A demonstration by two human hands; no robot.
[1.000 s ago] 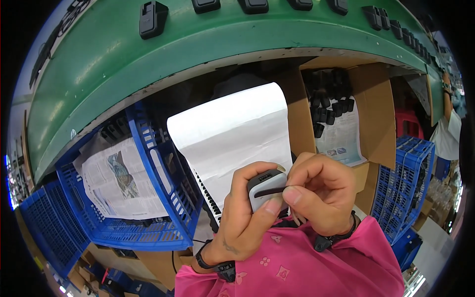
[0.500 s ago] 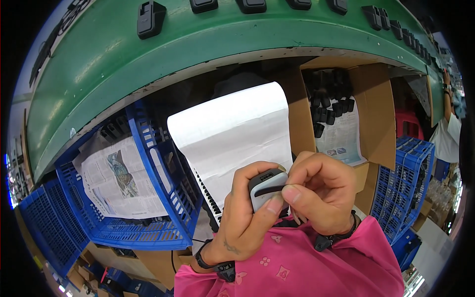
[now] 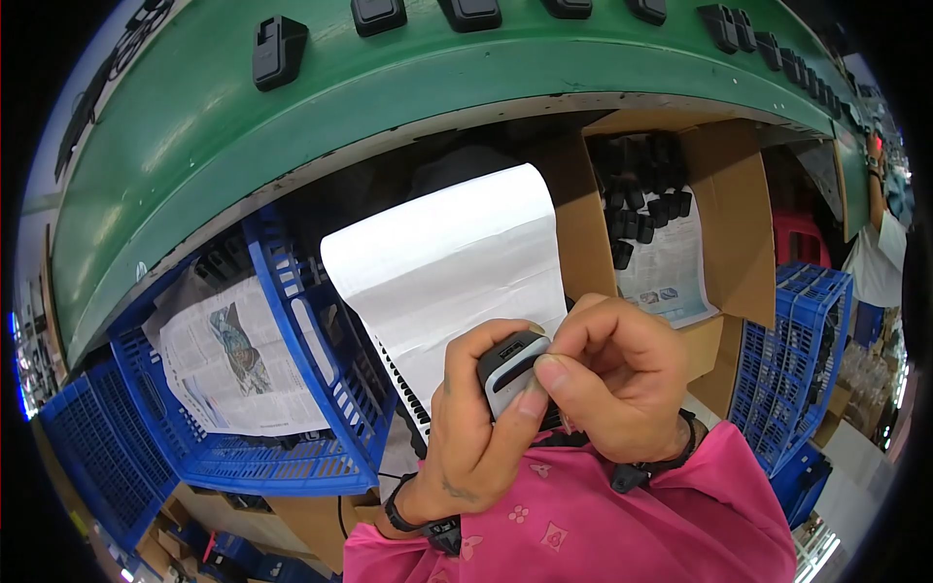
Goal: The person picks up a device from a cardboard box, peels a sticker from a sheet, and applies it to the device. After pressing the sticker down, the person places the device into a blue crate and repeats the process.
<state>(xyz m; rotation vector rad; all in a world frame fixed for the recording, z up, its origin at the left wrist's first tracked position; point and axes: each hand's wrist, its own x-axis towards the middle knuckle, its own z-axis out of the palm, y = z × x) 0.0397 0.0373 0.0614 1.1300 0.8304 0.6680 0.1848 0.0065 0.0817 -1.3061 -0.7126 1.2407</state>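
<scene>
A small rounded device [image 3: 502,394], grey-faced with a black body and a port opening in its upper end, is gripped by my left hand [image 3: 466,428]. The left fingers wrap round its back and the thumb presses on its face. A narrow black strip [image 3: 513,377] lies lengthwise along that face. My right hand [image 3: 627,379] is closed in a pinch at the strip's right end, thumb and forefinger against the device's edge; the fingertips hide that end. Behind both hands, a long white sheet [image 3: 442,253] curls over at the top, with a row of small black pieces along its left edge.
Several black housings [image 3: 280,51] stand on the green bench [image 3: 194,165] ahead. On the left a blue crate [image 3: 282,476] holds newspaper and black parts. A cardboard box [image 3: 729,194] with black parts and newspaper stands right, beside stacked blue crates [image 3: 792,360].
Both hands and the device have shifted slightly left, and the device has turned a little. More of its port end shows. The right fingertips stay at the strip's end.
</scene>
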